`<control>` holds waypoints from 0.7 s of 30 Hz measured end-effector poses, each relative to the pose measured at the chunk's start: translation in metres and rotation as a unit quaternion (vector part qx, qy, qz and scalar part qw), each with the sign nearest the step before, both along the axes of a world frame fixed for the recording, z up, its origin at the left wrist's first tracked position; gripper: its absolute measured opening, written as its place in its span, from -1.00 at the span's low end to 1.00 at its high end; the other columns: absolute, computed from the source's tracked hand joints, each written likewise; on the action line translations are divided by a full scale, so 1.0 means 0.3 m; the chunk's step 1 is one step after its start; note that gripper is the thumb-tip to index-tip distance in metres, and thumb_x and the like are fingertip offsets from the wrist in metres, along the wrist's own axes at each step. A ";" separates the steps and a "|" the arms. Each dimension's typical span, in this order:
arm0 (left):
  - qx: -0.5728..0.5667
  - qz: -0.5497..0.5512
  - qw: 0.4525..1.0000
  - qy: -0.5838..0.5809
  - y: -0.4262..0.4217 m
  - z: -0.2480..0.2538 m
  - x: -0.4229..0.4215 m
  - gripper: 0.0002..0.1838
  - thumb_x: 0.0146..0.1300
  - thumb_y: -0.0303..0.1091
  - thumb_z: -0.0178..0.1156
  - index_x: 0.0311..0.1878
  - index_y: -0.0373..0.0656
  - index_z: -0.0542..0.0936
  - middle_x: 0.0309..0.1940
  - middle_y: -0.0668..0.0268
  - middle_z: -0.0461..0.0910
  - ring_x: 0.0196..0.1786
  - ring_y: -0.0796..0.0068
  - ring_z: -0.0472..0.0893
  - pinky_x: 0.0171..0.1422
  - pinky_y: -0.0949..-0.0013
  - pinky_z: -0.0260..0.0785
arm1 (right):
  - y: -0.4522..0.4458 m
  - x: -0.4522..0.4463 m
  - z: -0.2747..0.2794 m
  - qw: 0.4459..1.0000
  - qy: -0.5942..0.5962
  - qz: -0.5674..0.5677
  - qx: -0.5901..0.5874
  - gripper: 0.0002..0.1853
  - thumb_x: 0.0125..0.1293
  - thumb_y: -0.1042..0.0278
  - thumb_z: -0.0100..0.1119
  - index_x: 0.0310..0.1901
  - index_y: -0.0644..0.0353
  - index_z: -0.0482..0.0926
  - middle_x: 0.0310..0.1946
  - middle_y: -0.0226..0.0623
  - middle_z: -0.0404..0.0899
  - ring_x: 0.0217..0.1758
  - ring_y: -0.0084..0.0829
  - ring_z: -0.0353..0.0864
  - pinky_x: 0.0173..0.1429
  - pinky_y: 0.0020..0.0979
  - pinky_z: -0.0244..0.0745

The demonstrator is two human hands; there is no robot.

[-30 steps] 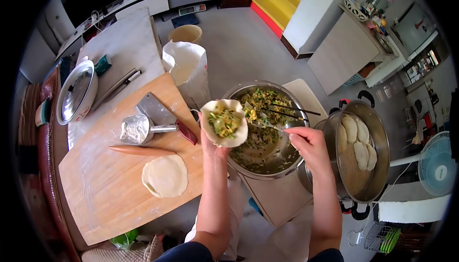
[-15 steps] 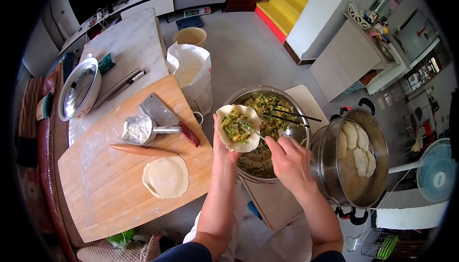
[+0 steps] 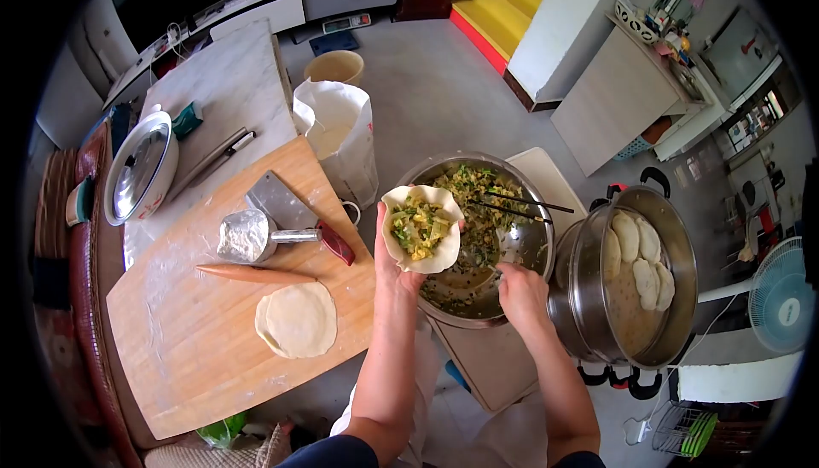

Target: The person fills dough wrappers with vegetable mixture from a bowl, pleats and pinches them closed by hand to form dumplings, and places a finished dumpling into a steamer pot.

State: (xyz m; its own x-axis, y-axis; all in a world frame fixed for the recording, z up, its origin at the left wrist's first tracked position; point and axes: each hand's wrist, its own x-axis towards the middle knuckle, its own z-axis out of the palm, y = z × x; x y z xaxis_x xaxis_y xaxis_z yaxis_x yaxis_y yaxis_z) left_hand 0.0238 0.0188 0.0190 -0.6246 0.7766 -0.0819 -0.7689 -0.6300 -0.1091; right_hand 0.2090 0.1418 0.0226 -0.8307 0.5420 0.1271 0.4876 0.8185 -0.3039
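Note:
My left hand [image 3: 394, 267] cups a round dough wrapper [image 3: 445, 255] from below, its edges curving up around a heap of chopped green and yellow filling [image 3: 420, 227]. My right hand [image 3: 522, 297] is closed around the handle of a spoon, whose bowl end I cannot make out clearly. It is over the near right side of a large steel bowl [image 3: 546, 255] of the same filling. Black chopsticks [image 3: 529, 203] rest across that bowl's right rim.
On the wooden board [image 3: 188, 348] lie flattened dough rounds [image 3: 297, 321], a rolling pin [image 3: 247, 273], a cleaver [image 3: 281, 199] and a scoop of flour [image 3: 245, 236]. A steamer pot [image 3: 631, 340] with several dumplings [image 3: 627, 236] stands right. A white sack [image 3: 350, 161] stands behind the board.
My right hand has moved down from the wrapper to the steel bowl, taking the spoon along. The filling in the wrapper now sits as a fuller heap; my left hand stays nearly in place.

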 end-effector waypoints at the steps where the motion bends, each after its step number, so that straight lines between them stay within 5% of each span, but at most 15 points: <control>1: 0.008 0.000 1.000 0.002 0.002 0.003 0.001 -0.40 0.52 0.21 -0.16 0.29 -0.08 0.46 0.22 -0.01 0.52 0.23 -0.18 0.54 0.28 -0.35 0.45 | -0.001 0.004 -0.006 1.000 -0.007 0.011 0.005 -0.70 0.11 0.54 0.23 -0.08 0.20 0.69 -0.28 -0.13 0.68 -0.23 -0.06 0.68 -0.13 -0.12 0.61; 3: 0.003 -0.014 1.000 0.002 0.000 0.019 0.008 -0.39 0.52 0.21 -0.14 0.30 -0.10 0.45 0.22 -0.02 0.52 0.23 -0.18 0.54 0.29 -0.36 0.43 | -0.016 0.003 0.006 0.999 -0.023 0.033 0.014 -0.71 0.09 0.53 0.28 -0.10 0.19 0.69 -0.19 -0.14 0.68 -0.12 -0.11 0.67 -0.09 -0.16 0.60; 9: 0.042 -0.081 0.996 -0.001 0.027 -0.006 0.033 -0.39 0.51 0.19 -0.10 0.29 -0.14 0.48 0.21 -0.02 0.55 0.21 -0.16 0.56 0.27 -0.33 0.46 | -0.057 -0.046 0.103 0.944 0.293 0.151 0.034 -0.53 -0.10 0.51 0.51 -0.04 0.12 0.70 0.05 -0.28 0.53 0.07 -0.23 0.53 0.10 -0.21 0.50; 14: 0.025 -0.103 0.994 -0.020 0.065 -0.045 0.066 -0.42 0.52 0.15 -0.04 0.26 -0.17 0.51 0.12 0.07 0.62 0.14 0.04 0.64 0.21 -0.07 0.57 | -0.058 -0.064 0.072 0.914 0.359 0.168 0.084 -0.52 -0.18 0.55 0.52 -0.10 -0.02 0.75 0.04 -0.36 0.55 0.08 -0.19 0.52 0.13 -0.22 0.48; 21: -0.007 -0.156 0.988 -0.013 0.098 0.005 0.118 -0.36 0.51 0.23 -0.10 0.26 -0.17 0.50 0.13 0.04 0.61 0.14 0.01 0.64 0.18 -0.06 0.59 | -0.025 -0.074 0.088 0.910 0.386 0.148 0.001 -0.67 -0.15 0.60 0.48 -0.27 0.07 0.70 0.05 -0.34 0.57 0.15 -0.13 0.47 0.15 -0.21 0.46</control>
